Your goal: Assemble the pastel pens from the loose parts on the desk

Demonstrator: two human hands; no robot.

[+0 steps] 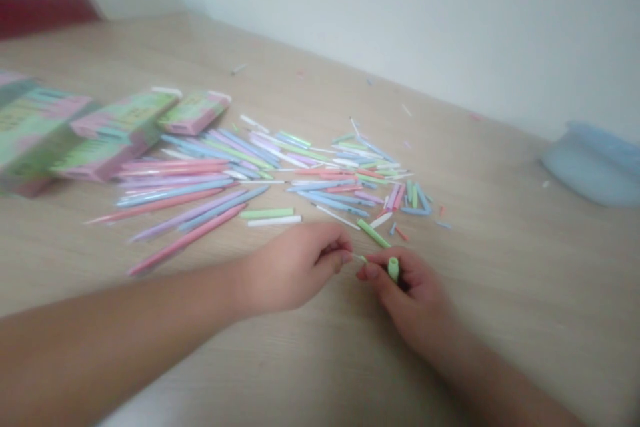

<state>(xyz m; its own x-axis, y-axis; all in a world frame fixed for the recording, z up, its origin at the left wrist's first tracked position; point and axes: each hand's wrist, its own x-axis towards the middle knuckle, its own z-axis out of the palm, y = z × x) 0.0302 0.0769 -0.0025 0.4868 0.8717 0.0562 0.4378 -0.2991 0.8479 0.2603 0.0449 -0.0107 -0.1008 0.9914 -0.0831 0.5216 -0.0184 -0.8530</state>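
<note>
My left hand is closed in a pinch on the end of a thin pale pen refill. At its other end a small green piece meets the fingertips of my right hand. That hand is curled round a short green pen tube, whose open end points up. Just beyond the fingers a longer green tube slants away; whether my right hand touches it I cannot tell. A loose pile of pastel pen parts lies past both hands. Blur hides the finer details.
Several pink and green boxes lie at the left, some stacked. Pink, purple and blue pens fan out before them. A light blue bag or pouch lies at the right by the white wall. Something red stands far left.
</note>
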